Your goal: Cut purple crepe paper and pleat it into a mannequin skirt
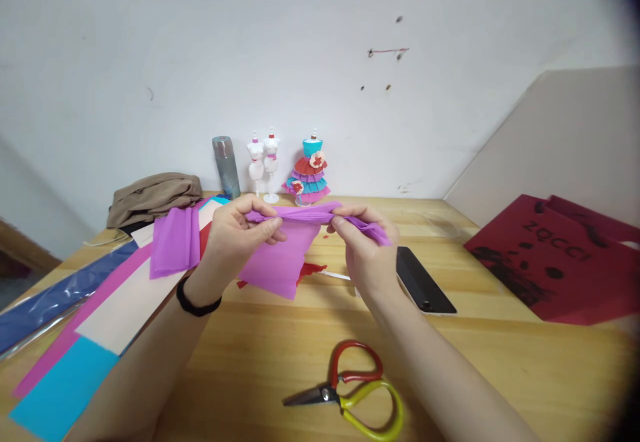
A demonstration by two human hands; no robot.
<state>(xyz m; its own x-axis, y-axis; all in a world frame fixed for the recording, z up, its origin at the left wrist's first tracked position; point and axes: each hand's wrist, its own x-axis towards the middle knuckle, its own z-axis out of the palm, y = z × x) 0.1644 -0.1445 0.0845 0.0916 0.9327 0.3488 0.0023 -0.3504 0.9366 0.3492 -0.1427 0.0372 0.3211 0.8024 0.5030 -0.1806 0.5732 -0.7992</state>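
Purple crepe paper is stretched between my two hands, its upper edge gathered in folds and a loose part hanging below. My left hand pinches the gathered edge at the left. At the right, my right hand closes on the same edge, with a folded end poking out past the fingers. Scissors with one red and one yellow handle lie on the table below the hands. Beside my left forearm is a folded purple piece on top of pink, cream and blue paper strips.
Against the wall stand a grey-green bottle, two white mini mannequins and one in a ruffled paper dress. A phone, red bag, brown cloth and red scraps lie on the wooden table.
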